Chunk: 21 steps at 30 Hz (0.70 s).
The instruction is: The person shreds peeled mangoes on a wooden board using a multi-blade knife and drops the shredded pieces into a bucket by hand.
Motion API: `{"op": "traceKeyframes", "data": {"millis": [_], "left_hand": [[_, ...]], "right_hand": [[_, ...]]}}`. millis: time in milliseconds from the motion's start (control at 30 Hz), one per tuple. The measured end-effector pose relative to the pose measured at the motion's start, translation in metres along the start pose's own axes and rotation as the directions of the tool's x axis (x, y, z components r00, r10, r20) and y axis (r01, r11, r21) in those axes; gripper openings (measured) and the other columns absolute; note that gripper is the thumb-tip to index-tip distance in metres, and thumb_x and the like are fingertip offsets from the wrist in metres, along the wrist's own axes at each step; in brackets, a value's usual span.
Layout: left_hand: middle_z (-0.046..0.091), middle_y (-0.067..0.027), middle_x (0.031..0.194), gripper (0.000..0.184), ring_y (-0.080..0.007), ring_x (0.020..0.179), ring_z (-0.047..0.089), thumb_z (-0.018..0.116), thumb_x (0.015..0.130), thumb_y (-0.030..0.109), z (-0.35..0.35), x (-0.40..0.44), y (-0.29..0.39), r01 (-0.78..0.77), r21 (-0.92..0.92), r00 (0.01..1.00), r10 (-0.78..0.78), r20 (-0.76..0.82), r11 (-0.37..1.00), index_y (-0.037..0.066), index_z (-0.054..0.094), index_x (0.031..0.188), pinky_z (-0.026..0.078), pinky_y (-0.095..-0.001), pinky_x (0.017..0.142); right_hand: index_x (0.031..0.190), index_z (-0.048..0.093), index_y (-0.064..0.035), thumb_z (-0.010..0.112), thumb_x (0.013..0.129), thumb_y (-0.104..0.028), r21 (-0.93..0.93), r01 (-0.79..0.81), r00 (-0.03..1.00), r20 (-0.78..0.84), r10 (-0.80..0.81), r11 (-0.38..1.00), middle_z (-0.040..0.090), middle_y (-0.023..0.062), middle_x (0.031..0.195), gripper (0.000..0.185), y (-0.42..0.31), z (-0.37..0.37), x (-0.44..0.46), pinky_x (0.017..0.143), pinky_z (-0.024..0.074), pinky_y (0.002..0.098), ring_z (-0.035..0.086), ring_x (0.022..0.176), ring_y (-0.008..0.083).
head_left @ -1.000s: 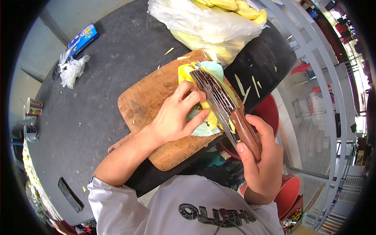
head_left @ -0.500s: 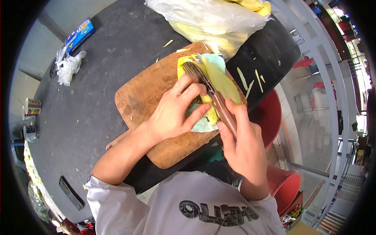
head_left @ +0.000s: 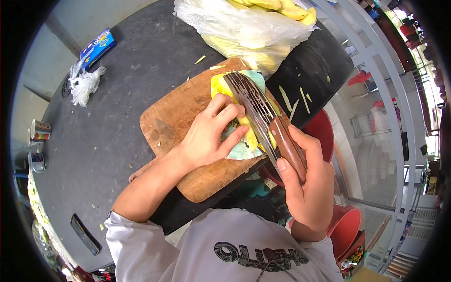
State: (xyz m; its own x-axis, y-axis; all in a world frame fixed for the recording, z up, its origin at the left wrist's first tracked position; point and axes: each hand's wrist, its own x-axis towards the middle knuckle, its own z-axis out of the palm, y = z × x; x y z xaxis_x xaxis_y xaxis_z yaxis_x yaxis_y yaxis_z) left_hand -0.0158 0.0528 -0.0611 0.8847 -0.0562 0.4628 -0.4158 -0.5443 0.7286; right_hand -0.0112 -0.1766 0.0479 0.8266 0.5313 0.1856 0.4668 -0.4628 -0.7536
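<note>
My right hand (head_left: pixel 310 183) grips a broad knife (head_left: pixel 287 145) by its brown wooden handle, with the thumb along the near side. The dark, streaked blade slants up and left over a yellow and pale-blue printed cloth (head_left: pixel 251 152). Yellow shows along both sides of the blade, and the blade hides most of what lies under it. My left hand (head_left: pixel 206 134) presses on the cloth with bent fingers, just left of the blade. The cloth lies on a wooden cutting board (head_left: pixel 176 113) with a short handle at lower left.
A clear plastic bag (head_left: pixel 253 37) of peeled yellow fruit (head_left: pixel 268 4) stands behind the board. Peel strips (head_left: pixel 285 97) lie on the dark table (head_left: pixel 117 94). A phone (head_left: pixel 85 234), cups (head_left: pixel 36 161) and a blue box (head_left: pixel 97 48) are at left. Red buckets (head_left: pixel 345 230) stand at lower right.
The knife has moved right and toward me with my right hand, and its blade has turned to show more of its flat side. My left hand stays nearly in place.
</note>
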Motion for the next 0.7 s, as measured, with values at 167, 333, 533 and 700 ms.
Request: {"op": "traceKeyframes", "data": {"millis": [167,333,533,700], "left_hand": [[0.054,-0.0154,0.114,0.027,-0.0277,0.095,0.062,0.075,0.093,0.012,-0.0005,-0.0005,0.0008,0.003,0.015,1.0,-0.003,-0.003,1.0,0.004,0.062,0.115,0.056,-0.0352,0.076],[0.055,-0.0153,0.114,0.025,-0.029,0.097,0.063,0.075,0.093,0.012,0.0,-0.0007,0.0006,0.015,0.021,1.0,-0.015,0.002,1.0,0.004,0.062,0.113,0.056,-0.0361,0.077],[0.057,-0.0152,0.115,0.025,-0.0288,0.097,0.063,0.075,0.093,0.012,0.0008,-0.001,0.0008,-0.004,0.021,1.0,0.004,-0.012,1.0,0.004,0.062,0.113,0.056,-0.0356,0.076],[0.057,-0.0149,0.115,0.025,-0.0286,0.097,0.063,0.074,0.093,0.011,0.0002,-0.0004,0.0007,0.03,0.008,1.0,-0.03,-0.007,1.0,0.003,0.062,0.113,0.056,-0.0347,0.074]], "right_hand": [[0.139,0.053,0.0057,0.065,0.097,-0.003,0.009,0.027,0.999,-0.024,-0.027,1.0,0.07,0.026,0.118,0.044,-0.0001,-0.001,-0.0069,0.083,0.0581,0.0392,0.075,0.098,0.0387],[0.14,0.053,0.006,0.065,0.098,-0.004,-0.004,-0.013,1.0,0.027,0.013,1.0,0.069,0.0261,0.12,0.045,0.0002,-0.0035,-0.0036,0.082,0.0582,0.0392,0.075,0.098,0.0382],[0.14,0.052,0.0066,0.065,0.098,-0.006,-0.018,0.022,1.0,0.0,-0.022,1.0,0.069,0.0258,0.117,0.046,0.002,-0.0004,-0.004,0.081,0.0584,0.0389,0.075,0.095,0.0382],[0.14,0.052,0.0072,0.065,0.098,-0.006,-0.006,0.004,1.0,0.006,-0.004,1.0,0.069,0.0261,0.118,0.046,0.0046,0.0033,-0.004,0.081,0.0586,0.039,0.075,0.096,0.0383]]}}
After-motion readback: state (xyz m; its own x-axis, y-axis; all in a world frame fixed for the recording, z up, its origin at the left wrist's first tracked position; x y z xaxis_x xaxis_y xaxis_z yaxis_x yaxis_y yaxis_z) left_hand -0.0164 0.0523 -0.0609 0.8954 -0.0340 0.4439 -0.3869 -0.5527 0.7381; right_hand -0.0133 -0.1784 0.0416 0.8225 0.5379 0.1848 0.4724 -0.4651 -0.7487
